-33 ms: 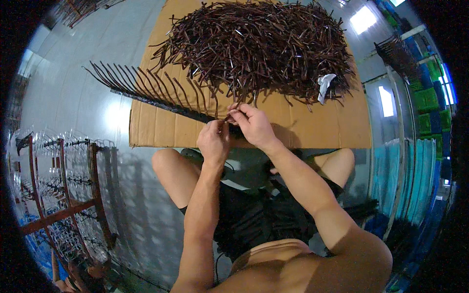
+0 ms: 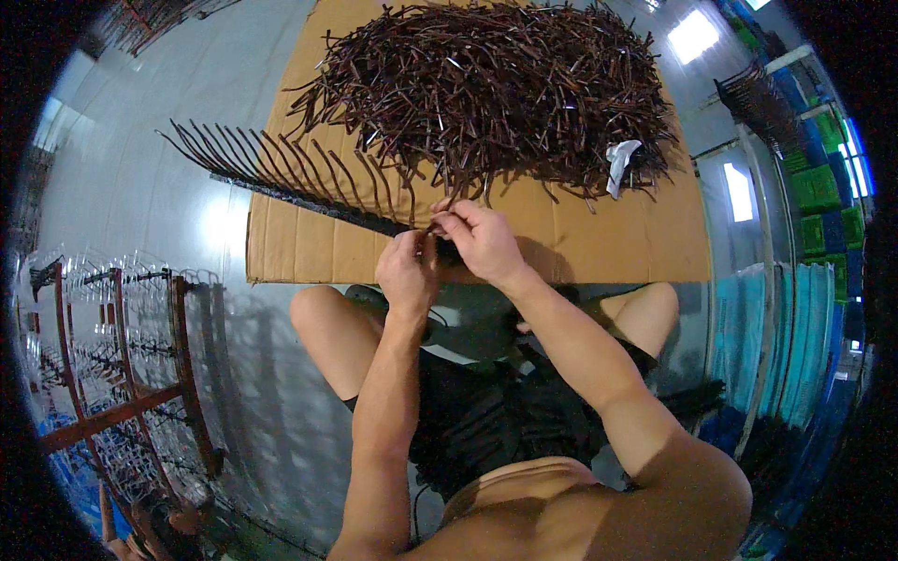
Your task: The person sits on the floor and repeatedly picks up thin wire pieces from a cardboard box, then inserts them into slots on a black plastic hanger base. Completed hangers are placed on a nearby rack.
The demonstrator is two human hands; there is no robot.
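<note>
A long black bar (image 2: 318, 203) with a row of thin, curved dark brown rods (image 2: 293, 168) standing from it lies slantwise over the left part of a cardboard sheet (image 2: 608, 243). My left hand (image 2: 409, 276) is closed at the bar's near right end, fingertips pinched on it. Right beside it, my right hand (image 2: 482, 243) has thumb and fingers pinched round a thin dark brown rod (image 2: 456, 193). The fingertips of both hands nearly meet, and they hide where this rod's lower end sits.
Beyond my hands a big heap of loose brown rods (image 2: 496, 89) covers the far cardboard, with a crumpled white scrap (image 2: 621, 166) at its right. A rack (image 2: 122, 355) with clear hanging pieces stands at the left. Green crates (image 2: 818, 187) and turquoise sheets (image 2: 804, 346) are at the right.
</note>
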